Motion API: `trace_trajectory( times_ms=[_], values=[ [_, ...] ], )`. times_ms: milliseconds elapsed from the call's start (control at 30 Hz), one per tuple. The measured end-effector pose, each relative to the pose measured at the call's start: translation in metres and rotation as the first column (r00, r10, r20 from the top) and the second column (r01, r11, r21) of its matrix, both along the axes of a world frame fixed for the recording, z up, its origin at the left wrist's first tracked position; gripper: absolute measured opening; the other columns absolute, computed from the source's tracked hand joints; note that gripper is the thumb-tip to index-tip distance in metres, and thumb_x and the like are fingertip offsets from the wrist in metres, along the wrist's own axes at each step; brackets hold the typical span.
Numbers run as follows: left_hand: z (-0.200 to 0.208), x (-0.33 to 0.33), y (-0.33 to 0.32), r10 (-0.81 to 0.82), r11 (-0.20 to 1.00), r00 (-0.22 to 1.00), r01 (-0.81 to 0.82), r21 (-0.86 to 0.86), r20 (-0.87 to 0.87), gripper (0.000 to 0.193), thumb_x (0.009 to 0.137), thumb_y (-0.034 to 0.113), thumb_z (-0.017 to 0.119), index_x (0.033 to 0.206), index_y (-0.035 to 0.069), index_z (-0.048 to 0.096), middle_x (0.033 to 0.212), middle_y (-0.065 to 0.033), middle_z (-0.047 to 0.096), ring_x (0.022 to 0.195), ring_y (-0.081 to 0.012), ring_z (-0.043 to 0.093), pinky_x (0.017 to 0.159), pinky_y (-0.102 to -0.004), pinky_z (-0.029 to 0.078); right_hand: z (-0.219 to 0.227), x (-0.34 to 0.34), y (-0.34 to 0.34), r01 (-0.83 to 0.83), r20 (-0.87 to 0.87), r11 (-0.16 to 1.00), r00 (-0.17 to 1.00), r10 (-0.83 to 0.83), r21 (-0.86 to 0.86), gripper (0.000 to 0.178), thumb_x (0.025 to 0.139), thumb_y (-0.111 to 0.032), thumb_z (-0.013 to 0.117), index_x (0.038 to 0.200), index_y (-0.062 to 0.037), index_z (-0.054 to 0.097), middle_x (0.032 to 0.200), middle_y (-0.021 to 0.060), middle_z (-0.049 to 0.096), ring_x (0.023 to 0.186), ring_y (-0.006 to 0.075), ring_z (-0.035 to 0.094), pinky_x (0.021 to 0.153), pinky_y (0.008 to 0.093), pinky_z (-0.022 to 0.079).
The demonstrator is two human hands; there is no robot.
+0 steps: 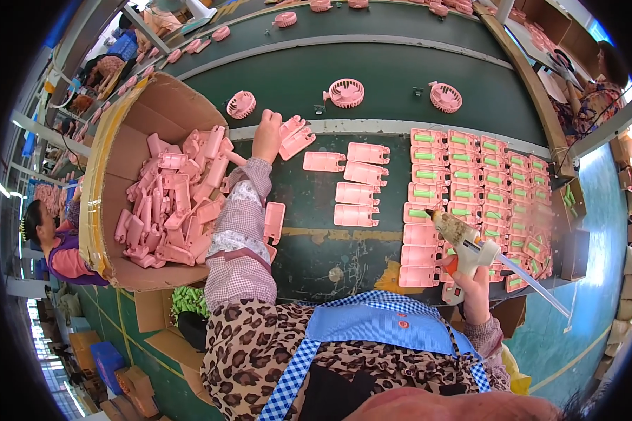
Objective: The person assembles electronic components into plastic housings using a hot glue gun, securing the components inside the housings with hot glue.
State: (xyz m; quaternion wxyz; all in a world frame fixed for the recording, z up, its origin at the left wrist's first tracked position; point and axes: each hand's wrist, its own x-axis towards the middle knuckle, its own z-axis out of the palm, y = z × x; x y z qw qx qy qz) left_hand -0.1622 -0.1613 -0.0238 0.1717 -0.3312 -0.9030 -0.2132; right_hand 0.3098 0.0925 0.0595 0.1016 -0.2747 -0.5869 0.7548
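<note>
My right hand [473, 286] grips a white hot glue gun [476, 251] with an orange trigger. Its dark nozzle rests over a pink shell with a green cylindrical cell [420, 212], in the left column of a block of such shells. A clear glue stick [537, 286] sticks out of the gun's back. My left hand [265, 137] is closed, fingertips together, right beside two tilted pink plastic shells [296, 142]; what its fingers hold, if anything, is hidden. Several empty pink shells [357, 194] lie in the middle of the dark green tabletop [316, 263].
A large cardboard box [123, 151] of loose pink parts stands left of my arm. Pink round fan heads [346, 92] lie on the green conveyor [393, 67] beyond. Another pink shell [274, 222] lies beside my left forearm. Other people sit left [63, 245] and far right [600, 95].
</note>
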Motion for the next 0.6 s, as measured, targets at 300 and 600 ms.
trace_trajectory(
  times_ms=[300, 600],
  values=[
    [-0.001, 0.024, -0.003, -0.097, 0.992, 0.991, 0.089, -0.089, -0.089, 0.018, 0.076, 0.011, 0.065, 0.093, 0.006, 0.067, 0.095, -0.0102, 0.058, 0.094, -0.0296, 0.054, 0.085, -0.0393, 0.045, -0.003, -0.003, 0.003, -0.012, 0.013, 1.0, 1.0, 0.012, 0.02, 0.04, 0.075, -0.006, 0.055, 0.114, 0.0036, 0.052, 0.101, 0.0091, 0.064, 0.084, 0.0128, 0.057, 0.072, 0.0263, 0.046],
    [-0.01, 0.032, -0.003, -0.053, 0.988, 0.98, 0.023, -0.153, -0.194, 0.017, 0.075, 0.015, 0.065, 0.09, 0.008, 0.066, 0.086, -0.0086, 0.058, 0.087, -0.0285, 0.053, 0.079, -0.0396, 0.044, 0.005, -0.002, 0.0, -0.035, 0.059, 0.996, 0.998, 0.031, 0.079, 0.042, 0.074, -0.005, 0.057, 0.115, 0.0049, 0.052, 0.102, 0.0099, 0.064, 0.091, 0.0165, 0.059, 0.079, 0.0286, 0.046]
  ],
)
